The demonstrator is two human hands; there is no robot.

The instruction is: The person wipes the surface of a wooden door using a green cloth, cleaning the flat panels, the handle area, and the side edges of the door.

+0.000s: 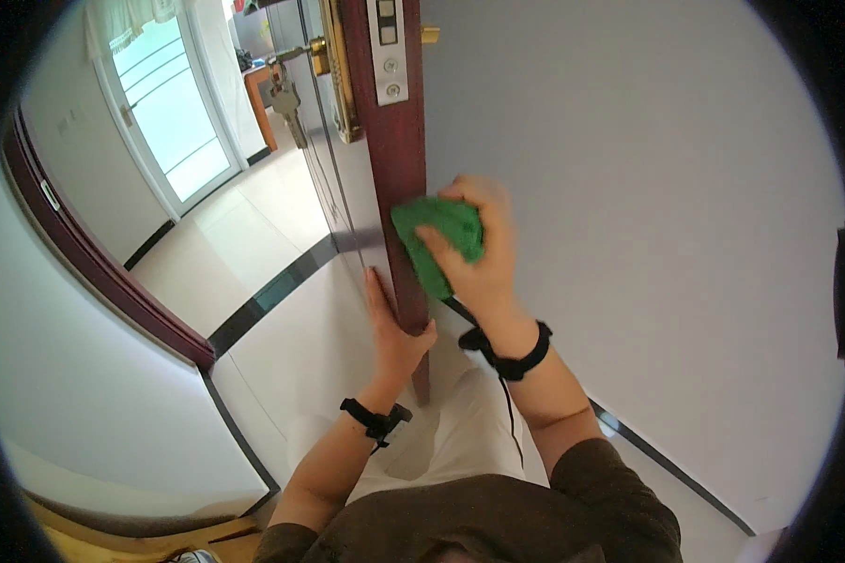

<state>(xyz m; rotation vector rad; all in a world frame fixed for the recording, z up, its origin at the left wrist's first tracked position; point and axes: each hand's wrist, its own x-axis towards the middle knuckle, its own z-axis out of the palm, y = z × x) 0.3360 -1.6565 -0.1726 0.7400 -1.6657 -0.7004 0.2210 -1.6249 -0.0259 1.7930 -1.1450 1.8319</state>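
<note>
My right hand (489,246) grips a green cloth (433,243), folded into a wad, against the narrow edge of a dark red wooden door (398,158). Motion blurs the fingers a little. Lower down, my left hand (398,345) is wrapped around the same door edge, thumb on one side and fingers on the other face. Above the cloth, a metal latch plate (392,70) is set into the edge. A brass lock plate (341,84) is on the door's left face, where a key ring with keys (286,105) hangs from the cylinder.
A dark red door frame (105,260) curves along the left. Beyond the dark threshold strip (271,292) lies a tiled room with a frosted glass door (172,105). A plain grey-white wall (627,197) stands close on the right. Yellow wooden furniture (134,538) is at lower left.
</note>
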